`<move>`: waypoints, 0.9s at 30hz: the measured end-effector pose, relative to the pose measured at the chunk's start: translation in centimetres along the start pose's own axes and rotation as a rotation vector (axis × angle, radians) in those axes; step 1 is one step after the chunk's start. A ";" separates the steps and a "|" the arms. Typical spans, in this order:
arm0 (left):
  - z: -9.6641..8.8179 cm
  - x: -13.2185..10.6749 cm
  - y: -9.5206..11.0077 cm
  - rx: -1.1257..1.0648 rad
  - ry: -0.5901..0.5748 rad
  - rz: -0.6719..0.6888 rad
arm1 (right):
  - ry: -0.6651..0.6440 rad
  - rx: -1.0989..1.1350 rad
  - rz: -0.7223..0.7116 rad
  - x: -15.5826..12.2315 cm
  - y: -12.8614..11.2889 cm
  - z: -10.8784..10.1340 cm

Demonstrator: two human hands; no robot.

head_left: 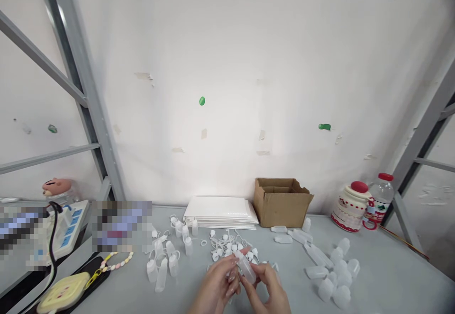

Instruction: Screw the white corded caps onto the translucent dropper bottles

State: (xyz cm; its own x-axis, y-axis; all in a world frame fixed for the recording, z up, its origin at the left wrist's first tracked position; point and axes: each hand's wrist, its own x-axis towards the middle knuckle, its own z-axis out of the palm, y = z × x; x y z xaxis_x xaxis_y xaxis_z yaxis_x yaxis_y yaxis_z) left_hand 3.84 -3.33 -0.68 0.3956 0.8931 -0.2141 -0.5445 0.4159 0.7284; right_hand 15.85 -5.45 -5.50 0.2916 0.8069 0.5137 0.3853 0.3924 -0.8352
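Note:
A small translucent plastic bottle [246, 269] is held tilted between my two hands, near the front middle of the table. My left hand [221, 278] has its fingers closed at the bottle's upper end, where a white cap part shows. My right hand [266, 285] pinches the lower part of the bottle between thumb and fingers. Just behind the hands lies a heap of white caps with thin straps [227, 246]. Capped bottles [173, 265], several of them, stand and lie to the left. Uncapped bottles [316, 272] are scattered to the right. My fingers partly hide the held bottle.
A stack of white sheets [220, 212] and an open cardboard box [284, 207] stand against the wall. At the right are a lidded mug [350, 208] and a red-capped water bottle [382, 198]. A yellow case with a bead strap [64, 292] and a power strip [71, 231] lie left.

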 end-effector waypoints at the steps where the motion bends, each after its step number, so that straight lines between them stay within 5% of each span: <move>1: 0.2 -0.2 0.2 0.014 0.004 0.006 | 0.000 -0.042 -0.071 0.0 0.1 -0.1; 6: 1.2 -1.0 0.9 0.066 0.033 0.026 | -0.005 -0.285 -0.449 0.5 0.0 -0.6; 10: 1.2 -1.0 0.9 0.083 0.036 0.013 | 0.024 -0.441 -0.608 0.8 -0.8 -0.9; 17: 0.6 -0.5 0.6 0.021 0.030 -0.033 | 0.018 -0.582 -0.748 1.1 -1.7 -1.5; 27: 0.3 -0.7 0.9 -0.163 -0.079 -0.163 | 0.074 -0.488 -0.676 0.9 -1.4 -1.0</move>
State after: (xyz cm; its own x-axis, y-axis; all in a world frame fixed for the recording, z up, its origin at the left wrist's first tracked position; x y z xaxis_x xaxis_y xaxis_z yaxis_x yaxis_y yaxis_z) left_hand 3.31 -3.67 0.35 0.5414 0.7982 -0.2643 -0.5784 0.5817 0.5719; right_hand 16.47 -5.71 -3.65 -0.0882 0.4282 0.8994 0.8285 0.5327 -0.1724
